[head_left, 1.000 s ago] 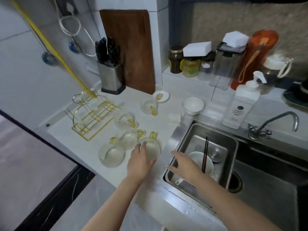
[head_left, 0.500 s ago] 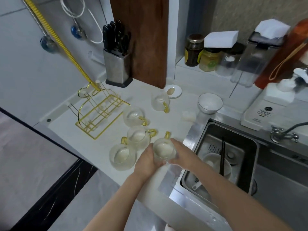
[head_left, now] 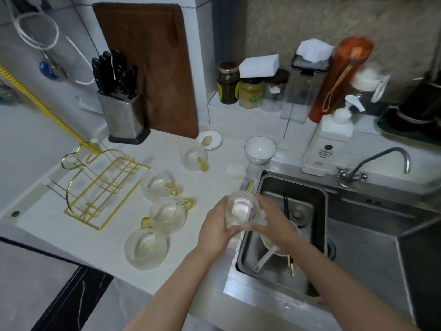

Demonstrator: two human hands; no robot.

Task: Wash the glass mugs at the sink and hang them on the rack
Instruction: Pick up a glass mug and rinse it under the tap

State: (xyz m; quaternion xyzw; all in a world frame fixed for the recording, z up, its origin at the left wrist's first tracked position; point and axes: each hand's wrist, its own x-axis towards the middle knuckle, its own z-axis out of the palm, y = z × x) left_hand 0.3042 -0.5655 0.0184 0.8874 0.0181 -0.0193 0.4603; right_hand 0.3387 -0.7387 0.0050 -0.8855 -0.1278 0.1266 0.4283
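Observation:
A frosted glass mug with a gold handle is lifted at the sink's left edge, cupped between both hands. My left hand grips its left side and my right hand wraps its right side. Several other glass mugs stand on the white counter: one nearest the front, one behind it, one further back, and one near the cutting board. The gold wire rack lies at the counter's left, with nothing hanging on it.
The steel sink holds a perforated basin with a white bowl, chopsticks and a spoon. The tap and soap dispenser stand behind. A white bowl, small saucer, knife block and jars line the back.
My left hand took hold of the nearest mug on the counter, my right hand joined it, and both lifted the mug toward the sink's edge.

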